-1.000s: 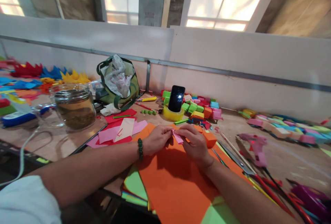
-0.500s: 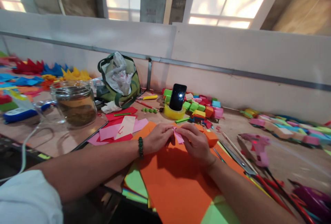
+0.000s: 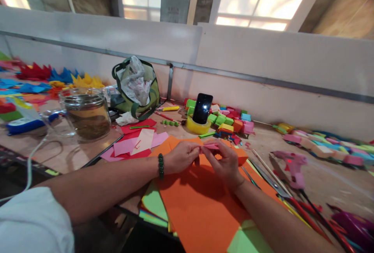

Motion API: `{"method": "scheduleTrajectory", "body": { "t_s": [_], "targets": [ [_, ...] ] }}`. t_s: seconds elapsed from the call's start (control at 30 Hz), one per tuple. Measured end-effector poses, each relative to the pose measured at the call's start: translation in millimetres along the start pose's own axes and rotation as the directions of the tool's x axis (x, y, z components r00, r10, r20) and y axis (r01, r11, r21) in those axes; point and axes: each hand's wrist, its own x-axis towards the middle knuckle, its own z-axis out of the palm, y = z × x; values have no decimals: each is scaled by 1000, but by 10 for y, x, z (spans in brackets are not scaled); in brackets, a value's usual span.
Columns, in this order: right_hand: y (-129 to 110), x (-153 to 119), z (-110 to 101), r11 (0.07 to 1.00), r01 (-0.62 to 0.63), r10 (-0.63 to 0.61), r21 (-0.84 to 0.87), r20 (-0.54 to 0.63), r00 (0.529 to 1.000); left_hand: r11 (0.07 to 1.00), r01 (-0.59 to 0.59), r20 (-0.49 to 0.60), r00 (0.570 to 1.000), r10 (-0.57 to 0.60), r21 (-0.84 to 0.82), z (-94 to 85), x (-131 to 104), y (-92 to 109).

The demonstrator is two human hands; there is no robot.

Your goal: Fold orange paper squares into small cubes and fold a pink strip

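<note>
Between my two hands is a small strip of pink paper (image 3: 212, 146), partly hidden by the fingers. My left hand (image 3: 183, 157) pinches its left end, the fingers curled closed. My right hand (image 3: 223, 163) grips the rest of the strip between thumb and fingers. Both hands are just above a large sheet of orange paper (image 3: 201, 206), which lies on a stack of green and other coloured sheets (image 3: 154, 202). A small folded orange paper piece (image 3: 241, 155) sits beside my right hand.
A phone (image 3: 202, 108) leans in a roll of yellow tape (image 3: 197, 126) ahead. Scissors (image 3: 271, 181) and a pink glue gun (image 3: 293, 165) lie to the right. A glass jar (image 3: 86, 116), a green bag (image 3: 152, 93) and pink and red paper scraps (image 3: 125, 147) are at left.
The pink strip has turned from hanging downward to lying nearly level in my right fingers. My right hand has shifted and its fingers have lifted slightly; the left stays pinched.
</note>
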Motion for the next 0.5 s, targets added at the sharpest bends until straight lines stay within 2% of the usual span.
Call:
{"method": "scheduleTrajectory", "body": {
  "t_s": [0.1,0.27,0.4,0.5],
  "targets": [
    [12,10,-27,994,98,-97,-39,25,995,997,28,-27,999,-26,77,-14,-7,28],
    [28,35,-81,939,328,-313,-104,133,940,995,75,-69,995,-79,-63,21,1,27],
    [13,59,-89,910,392,-366,-134,180,913,987,75,-58,995,-83,-143,58,14,40],
    [5,67,-92,895,413,-377,-168,210,902,958,93,-41,993,-108,-270,54,13,58]
  ]
}}
